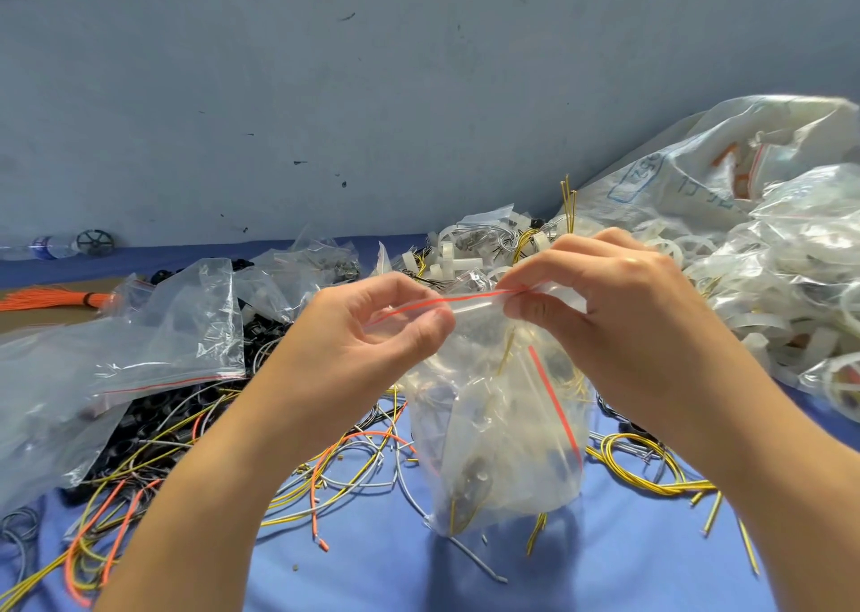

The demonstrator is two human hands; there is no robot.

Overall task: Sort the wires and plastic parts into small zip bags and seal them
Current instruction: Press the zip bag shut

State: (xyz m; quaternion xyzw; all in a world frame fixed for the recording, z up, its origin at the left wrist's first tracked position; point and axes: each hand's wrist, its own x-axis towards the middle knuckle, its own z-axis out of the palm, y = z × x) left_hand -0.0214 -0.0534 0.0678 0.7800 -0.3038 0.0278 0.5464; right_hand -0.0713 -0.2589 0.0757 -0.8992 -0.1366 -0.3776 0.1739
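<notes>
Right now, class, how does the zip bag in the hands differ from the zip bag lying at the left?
The held zip bag hangs upright, pinched at its top by left hand and right hand; the lying zip bag rests slumped on black parts, untouched. The held one contains wires; the lying one looks empty. Both are clear with red strips.

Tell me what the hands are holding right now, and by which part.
Both hold one small zip bag by its top edge: the left hand pinches the red zip strip near its left end, the right hand near its right end.
</notes>
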